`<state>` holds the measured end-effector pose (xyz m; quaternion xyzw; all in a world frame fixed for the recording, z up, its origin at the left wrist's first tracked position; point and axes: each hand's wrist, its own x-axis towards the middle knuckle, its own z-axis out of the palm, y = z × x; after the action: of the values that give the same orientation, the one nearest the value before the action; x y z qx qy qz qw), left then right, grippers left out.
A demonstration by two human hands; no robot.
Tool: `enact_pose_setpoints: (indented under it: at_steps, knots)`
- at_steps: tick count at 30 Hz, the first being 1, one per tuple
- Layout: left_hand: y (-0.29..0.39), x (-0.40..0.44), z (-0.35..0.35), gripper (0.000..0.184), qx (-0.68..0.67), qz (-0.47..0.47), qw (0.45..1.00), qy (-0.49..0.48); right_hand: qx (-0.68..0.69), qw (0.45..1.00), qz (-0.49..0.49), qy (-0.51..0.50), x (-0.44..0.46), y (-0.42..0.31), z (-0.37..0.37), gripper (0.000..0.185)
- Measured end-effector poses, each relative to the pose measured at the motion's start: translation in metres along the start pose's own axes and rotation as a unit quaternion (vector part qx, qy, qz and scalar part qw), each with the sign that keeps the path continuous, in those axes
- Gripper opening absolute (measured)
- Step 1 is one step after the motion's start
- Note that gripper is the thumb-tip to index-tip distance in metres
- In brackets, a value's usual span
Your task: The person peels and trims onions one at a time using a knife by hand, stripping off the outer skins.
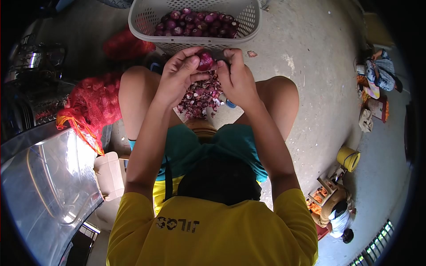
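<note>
Red sacks: two; the first sack [95, 99], of mesh and filled with round things, is at 9 o'clock; the second sack [126, 44], more in shadow, is between 10 and 11 o'clock.
Cardboard [109, 175]: one piece, at 8 o'clock.
Lettering [177, 224]: one short row of dark letters on the yellow shirt [222, 239], toward 6 o'clock; it stands upside down and I cannot read it surely.
Left hand [175, 82]: raised toward 12 o'clock, grasping one onion [205, 60] between the thumb and the fingers.
Basket [144, 20]: one, grey, with holed walls, at 12 o'clock; the onions [195, 24] inside overlap too much for an exact count.
Peels [199, 97]: one loose heap on the floor [324, 88], between the two knees.
Onion's place: dark purple, near 12 o'clock, before the basket.
Right hand [239, 82]: raised, fingers bent, thumb pointing up just beside the onion; whether it grasps some tool, I cannot tell.
Bucket [348, 158]: one, yellow, between 3 and 4 o'clock.
Other people: two; one person [384, 68] at 2 o'clock, one person [339, 217] at 4 o'clock.
</note>
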<state>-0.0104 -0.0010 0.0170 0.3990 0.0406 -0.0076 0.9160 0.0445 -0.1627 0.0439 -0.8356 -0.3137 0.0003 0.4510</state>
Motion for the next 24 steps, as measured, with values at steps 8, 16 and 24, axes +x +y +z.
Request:
enact_pose_setpoints:
  at_steps: [8,16,24]
  knots:
    - [0.0005,-0.0018,0.004,0.034,0.021,0.001,0.999,0.025,-0.012,0.999,-0.021,-0.022,0.0003,-0.0047,-0.0021,0.027]
    - [-0.001,-0.0022,-0.0013,0.033,0.02,-0.009,0.999,0.033,-0.036,0.998,-0.036,-0.04,0.0002,-0.0061,-0.0004,0.025]
    - [-0.0012,-0.0029,-0.0056,0.032,-0.004,-0.027,1.0,0.016,-0.026,0.998,-0.035,-0.034,-0.0013,-0.0081,-0.0013,0.022]
